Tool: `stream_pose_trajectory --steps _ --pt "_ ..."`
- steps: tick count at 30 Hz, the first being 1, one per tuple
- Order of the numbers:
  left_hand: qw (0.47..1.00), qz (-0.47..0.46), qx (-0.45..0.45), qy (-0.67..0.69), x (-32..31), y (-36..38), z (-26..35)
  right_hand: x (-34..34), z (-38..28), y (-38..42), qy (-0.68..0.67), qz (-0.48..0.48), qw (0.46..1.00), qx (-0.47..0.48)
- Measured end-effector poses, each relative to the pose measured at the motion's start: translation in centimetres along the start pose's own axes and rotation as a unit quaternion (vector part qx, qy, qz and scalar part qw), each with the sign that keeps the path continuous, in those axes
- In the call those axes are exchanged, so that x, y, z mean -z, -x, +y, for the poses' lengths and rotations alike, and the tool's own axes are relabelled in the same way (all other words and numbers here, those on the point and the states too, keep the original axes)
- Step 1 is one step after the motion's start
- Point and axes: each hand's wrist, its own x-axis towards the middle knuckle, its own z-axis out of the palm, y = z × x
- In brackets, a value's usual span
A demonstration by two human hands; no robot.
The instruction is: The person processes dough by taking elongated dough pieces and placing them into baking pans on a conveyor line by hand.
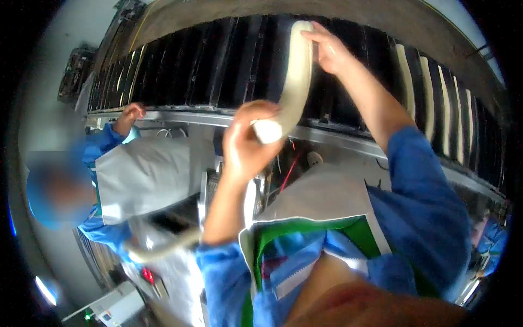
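A long, thick, cream-coloured dough roll (297, 71) is stretched between my hands and bends in a soft curve. My left hand (248, 139) is wrapped around its near end, where a white end face shows past the fingers. My right hand (329, 50) grips the far end, with the thumb and fingers closed on it. The roll is held up above the black slotted conveyor (218, 60) and its metal front rail. Parts of the left fingers are hidden or blurred.
More pale strips (427, 98) lie in the black slots at the right, others at the far left. A co-worker in a blue cap and grey apron (152, 174) stands at left, one hand (131, 115) near the rail. Another pale roll (166, 246) is beside the co-worker's lower arm.
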Motion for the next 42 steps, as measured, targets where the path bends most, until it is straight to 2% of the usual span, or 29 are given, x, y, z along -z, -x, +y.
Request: stream_pose_trajectory --steps 2,3,4,5,6,7,8,10,12,13,14,16,17,18,20,21,22,23,25,26,27,28,30,32,33,36,38,40,42 --pt "0.991 -0.032 -0.039 -0.123 -2.1 -1.2 -1.0 0.0 -1.4 -0.3 0.1 -0.013 0.995 -0.011" --pt "0.985 -0.058 -0.02 -0.162 -3.1 -1.4 -2.5 0.8 -0.5 -2.1 0.207 0.019 0.978 -0.008" --pt "0.976 -0.083 -0.002 -0.201 -3.8 -0.9 -4.4 2.2 1.3 -4.3 0.206 0.013 0.978 -0.012" --pt "0.949 -0.118 0.022 -0.292 -4.1 0.2 -5.5 3.7 3.3 -6.6 0.519 -0.012 0.854 0.044" --pt "0.912 -0.153 0.042 -0.377 -4.4 1.1 -6.7 4.7 4.2 -7.6 0.772 -0.031 0.627 0.099" --pt "0.907 -0.179 0.092 -0.369 -4.3 2.3 -7.1 3.6 4.1 -5.6 0.798 -0.02 0.593 0.11" --pt "0.907 -0.178 0.093 -0.369 -4.3 3.3 -7.3 3.3 5.4 -4.3 0.803 0.02 0.561 0.2" --pt "0.911 -0.145 0.115 -0.369 -4.5 4.7 -6.5 1.9 5.5 -2.8 0.826 -0.13 0.518 0.181" --pt "0.918 -0.139 0.149 -0.341 -3.9 6.1 -5.3 -0.1 6.1 -0.3 0.778 -0.27 0.543 0.163" --pt "0.91 -0.13 0.168 -0.357 -3.7 7.1 -5.1 -0.7 6.5 1.3 0.783 -0.277 0.513 0.217" --pt "0.901 -0.121 0.187 -0.373 -3.5 8.5 -4.9 -1.4 6.9 2.4 0.816 -0.249 0.49 0.178" --pt "0.907 -0.083 0.195 -0.364 -2.2 12.2 -5.7 -2.0 6.9 0.1 0.82 -0.286 0.483 0.113" --pt "0.909 -0.061 0.226 -0.344 -1.3 14.2 -6.0 -2.2 7.1 -1.3 0.812 -0.28 0.504 0.089" --pt "0.909 -0.039 0.257 -0.324 -0.7 16.0 -5.9 -2.6 6.8 -1.2 0.773 -0.277 0.557 0.122" --pt "0.896 0.009 0.292 -0.335 0.0 19.8 -4.6 -2.0 8.2 -0.7 0.63 -0.283 0.68 0.246" --pt "0.882 0.024 0.278 -0.38 0.1 22.2 -4.3 -1.7 7.4 0.3 0.629 -0.29 0.678 0.248" --pt "0.866 0.039 0.264 -0.423 0.2 24.7 -4.0 -1.3 6.0 2.0 0.656 -0.242 0.659 0.277" --pt "0.848 0.068 0.31 -0.425 -0.1 26.8 -3.1 -0.5 5.1 3.6 0.68 -0.193 0.638 0.306" --pt "0.81 0.106 0.385 -0.429 -0.8 31.4 -2.0 3.0 4.6 6.4 0.628 -0.136 0.689 0.335" --pt "0.793 0.116 0.412 -0.433 -1.2 33.3 -1.7 4.5 3.8 7.7 0.627 -0.119 0.682 0.358" --pt "0.783 0.187 0.427 -0.411 -2.4 33.8 -0.4 5.6 2.9 9.1 0.654 -0.102 0.677 0.322" --pt "0.771 0.266 0.476 -0.329 -3.5 34.5 0.4 7.2 2.8 10.1 0.673 -0.091 0.664 0.312" --pt "0.765 0.212 0.463 -0.395 -4.4 36.3 1.5 9.2 2.7 12.3 0.725 -0.092 0.636 0.247" --pt "0.749 0.222 0.482 -0.397 -5.4 36.7 1.7 11.9 4.4 12.2 0.779 -0.132 0.562 0.246" --pt "0.733 0.218 0.487 -0.421 -5.6 36.8 2.0 11.2 4.2 12.3 0.806 -0.149 0.542 0.187" --pt "0.712 0.253 0.499 -0.425 -5.6 36.5 2.5 10.7 3.9 10.6 0.817 -0.153 0.532 0.161" --pt "0.711 0.252 0.474 -0.455 -5.6 36.8 1.7 12.4 2.7 9.9 0.798 -0.156 0.539 0.218" --pt "0.68 0.286 0.472 -0.483 -6.0 36.9 1.1 13.2 1.6 8.7 0.789 -0.166 0.542 0.236" --pt "0.655 0.302 0.456 -0.521 -6.7 37.2 0.2 14.5 0.5 7.6 0.776 -0.136 0.567 0.241"
